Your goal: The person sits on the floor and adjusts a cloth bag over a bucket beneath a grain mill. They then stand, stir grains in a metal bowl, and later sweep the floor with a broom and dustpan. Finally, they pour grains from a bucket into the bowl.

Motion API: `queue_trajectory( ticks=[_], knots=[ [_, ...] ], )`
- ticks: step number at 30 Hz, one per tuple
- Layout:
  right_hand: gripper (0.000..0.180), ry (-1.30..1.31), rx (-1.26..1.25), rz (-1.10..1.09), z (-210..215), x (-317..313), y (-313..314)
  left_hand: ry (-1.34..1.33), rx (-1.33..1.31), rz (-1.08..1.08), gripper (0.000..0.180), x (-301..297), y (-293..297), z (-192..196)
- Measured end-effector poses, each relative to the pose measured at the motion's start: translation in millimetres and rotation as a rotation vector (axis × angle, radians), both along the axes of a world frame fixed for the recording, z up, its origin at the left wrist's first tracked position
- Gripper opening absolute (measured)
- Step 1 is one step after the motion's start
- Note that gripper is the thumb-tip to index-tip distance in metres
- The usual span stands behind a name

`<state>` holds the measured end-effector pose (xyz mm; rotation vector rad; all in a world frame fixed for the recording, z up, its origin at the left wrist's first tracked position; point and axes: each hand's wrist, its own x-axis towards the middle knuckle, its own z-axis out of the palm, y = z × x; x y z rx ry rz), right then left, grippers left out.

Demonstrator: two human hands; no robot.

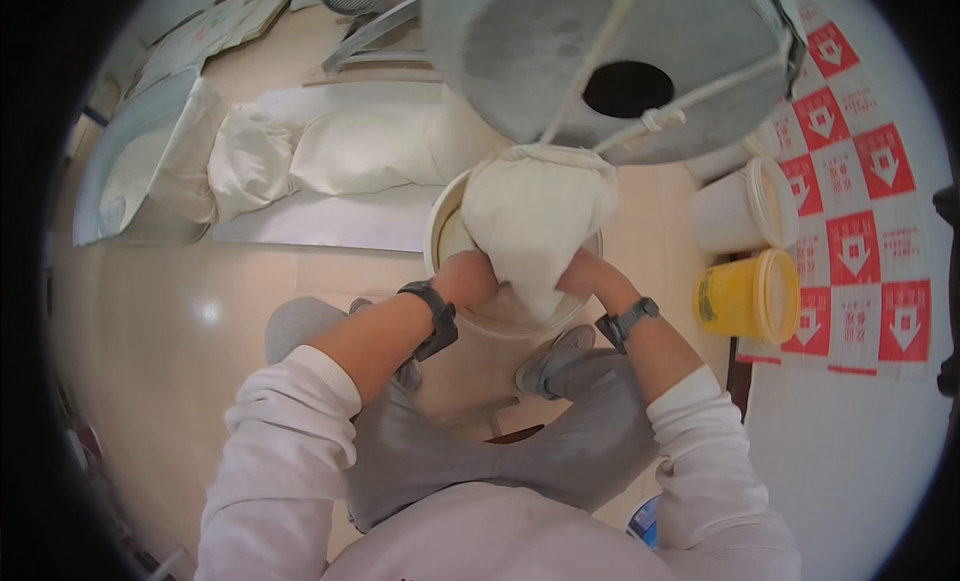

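While it hangs from cords (pixel 600 76) tied at its knotted top, the white cloth bag (pixel 535 226) sits over a white bucket (pixel 500 316) near the middle of the view. Both hands squeeze it. The left hand (pixel 465 278) is closed on the bag's lower left side. The right hand (pixel 585 274) is closed on its lower right side. The bag's bottom tip points down into the bucket, between the two hands.

The bucket stands on the floor (pixel 190 311) between the person's shoes (pixel 555 356). Its near rim is just past the wrists. The bag hides most of the inside, so I cannot tell what is in there.

Above the bag is a big grey round thing (pixel 560 51) with a dark hole (pixel 628 89). The top edge of the view cuts it off, and it is hard to tell what it is.

To the right, two tubs lie on their sides by a wall with red and white squares (pixel 850 251). One tub is white (pixel 745 209) and one is yellow (pixel 750 296). They are near the bucket but not touching it.

To the left, the floor is wide and shiny, with lots of room. Far back lie white sacks (pixel 330 151) on a flat sheet (pixel 320 221). A pale blue tub (pixel 130 171) bends along the left rim of the view.

The person's grey legs (pixel 480 451) and white sleeves (pixel 285 441) fill the bottom.
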<state>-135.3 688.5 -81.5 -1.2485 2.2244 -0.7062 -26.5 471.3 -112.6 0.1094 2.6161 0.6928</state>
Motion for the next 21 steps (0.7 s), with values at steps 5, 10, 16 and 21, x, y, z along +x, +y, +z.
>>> queue_trajectory(
  ticks=[5, 10, 16, 21],
  knots=[
    [0.032, -0.516, 0.249, -0.558, -5.5, -22.4, -12.9, 0.449, 0.135, -0.034, 0.052, -33.1, -18.9, -43.4],
    [0.041, -0.547, -0.144, -0.669, -23.0, -35.2, -4.0, 0.572, 0.420, 0.016, 0.055, -41.5, -28.0, -52.9],
    [0.066, -0.102, -0.605, -0.309, -92.5, -66.9, -2.4, 0.487, 0.424, 0.066, 0.055, -48.8, -35.7, -51.2],
    [0.063, -0.070, -0.378, -0.288, -112.7, -85.6, -0.7, 0.575, 0.133, 0.023, 0.062, -54.0, -48.2, -52.1]
  ],
)
